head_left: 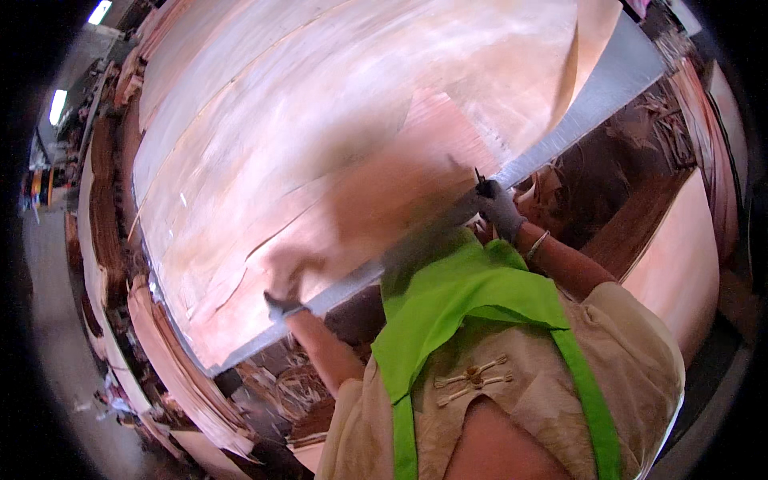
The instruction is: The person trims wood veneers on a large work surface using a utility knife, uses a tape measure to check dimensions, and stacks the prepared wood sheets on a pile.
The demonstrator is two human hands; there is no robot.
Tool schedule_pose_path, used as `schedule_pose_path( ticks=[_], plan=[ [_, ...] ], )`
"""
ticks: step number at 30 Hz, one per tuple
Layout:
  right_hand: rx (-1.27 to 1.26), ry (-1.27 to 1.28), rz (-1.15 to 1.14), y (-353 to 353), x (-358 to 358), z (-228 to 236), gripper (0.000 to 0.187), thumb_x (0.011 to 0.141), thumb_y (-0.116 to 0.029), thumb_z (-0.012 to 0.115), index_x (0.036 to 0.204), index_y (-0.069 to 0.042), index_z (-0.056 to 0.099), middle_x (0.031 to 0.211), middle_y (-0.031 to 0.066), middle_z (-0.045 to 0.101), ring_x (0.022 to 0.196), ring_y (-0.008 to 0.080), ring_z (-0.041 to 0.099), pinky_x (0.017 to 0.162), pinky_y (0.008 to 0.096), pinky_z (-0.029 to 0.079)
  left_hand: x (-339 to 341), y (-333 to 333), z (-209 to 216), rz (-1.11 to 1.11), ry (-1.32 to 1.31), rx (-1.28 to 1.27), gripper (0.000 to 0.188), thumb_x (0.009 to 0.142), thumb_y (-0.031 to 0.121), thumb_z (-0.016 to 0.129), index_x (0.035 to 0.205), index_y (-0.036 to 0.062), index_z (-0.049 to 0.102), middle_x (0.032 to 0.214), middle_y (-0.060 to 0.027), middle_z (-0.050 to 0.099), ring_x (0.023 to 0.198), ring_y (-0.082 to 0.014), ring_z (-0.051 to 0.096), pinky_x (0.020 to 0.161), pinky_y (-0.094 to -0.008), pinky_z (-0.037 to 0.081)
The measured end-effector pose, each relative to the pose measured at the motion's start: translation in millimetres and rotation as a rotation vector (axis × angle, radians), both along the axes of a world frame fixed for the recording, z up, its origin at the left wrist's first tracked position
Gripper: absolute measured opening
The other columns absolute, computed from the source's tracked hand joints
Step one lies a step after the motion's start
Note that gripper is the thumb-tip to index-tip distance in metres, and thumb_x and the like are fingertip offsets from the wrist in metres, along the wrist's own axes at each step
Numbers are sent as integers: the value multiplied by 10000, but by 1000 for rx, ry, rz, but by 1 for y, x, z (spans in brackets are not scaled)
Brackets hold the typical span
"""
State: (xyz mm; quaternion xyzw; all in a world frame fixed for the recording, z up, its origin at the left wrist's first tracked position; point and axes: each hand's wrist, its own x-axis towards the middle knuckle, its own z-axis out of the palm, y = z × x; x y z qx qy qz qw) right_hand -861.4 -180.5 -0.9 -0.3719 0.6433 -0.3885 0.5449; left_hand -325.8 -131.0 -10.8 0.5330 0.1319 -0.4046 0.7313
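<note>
A large sheet of pale wood veneer (336,88) lies across a metal-topped table (596,96) in front of me. On it, near my side, lies a smaller pinkish veneer piece (376,188) with an uneven edge. My left hand (286,307), in a grey glove, is at the near left part of the veneer, its thumb pointing outward; blur hides the other fingers. At the table's near edge on the right, my gloved right hand (499,208) is closed around a thin dark tool (479,174), whose tip points up over the veneer. Its exact kind is unclear.
Stacked veneer sheets (180,364) stand along the left side of the table. Scraps of veneer (292,380) lie below its near edge. To my right is another veneer stack (672,240), with torn strips (660,128) farther back. A bright green apron (472,292) covers my front.
</note>
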Motion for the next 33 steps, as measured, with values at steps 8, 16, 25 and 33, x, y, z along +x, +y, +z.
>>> schedule_pose_path(
  ticks=[8,16,25,33],
  plan=[
    [-428,781,343,-74,-26,29,244,832,-193,515,1044,-81,558,867,155,615,733,304,601,658,386,479,-275,-76,37,-1019,-1906,155,384,808,212,549,1155,50,515,1239,-153,474,1181,-295,413,996,-429,279],
    [-150,711,221,-179,-93,-11,306,803,-286,525,964,-31,579,911,198,620,771,375,604,664,448,469,-257,-84,4,-1003,-2222,351,428,824,271,471,1208,82,484,1326,-105,418,1223,-286,381,1009,-460,248],
    [-130,1275,1013,-156,-79,38,249,843,-245,447,957,-76,589,864,191,634,787,366,613,684,463,474,-260,-83,2,-919,-2264,458,412,861,266,425,1228,85,469,1321,-88,432,1249,-275,358,1023,-474,223],
    [-147,1394,1011,-167,-82,63,241,823,-186,450,956,-97,630,925,166,641,854,335,625,715,437,495,-277,-97,0,-936,-2231,411,425,863,303,426,1228,88,466,1330,-68,421,1279,-277,308,1048,-492,169]
  ],
)
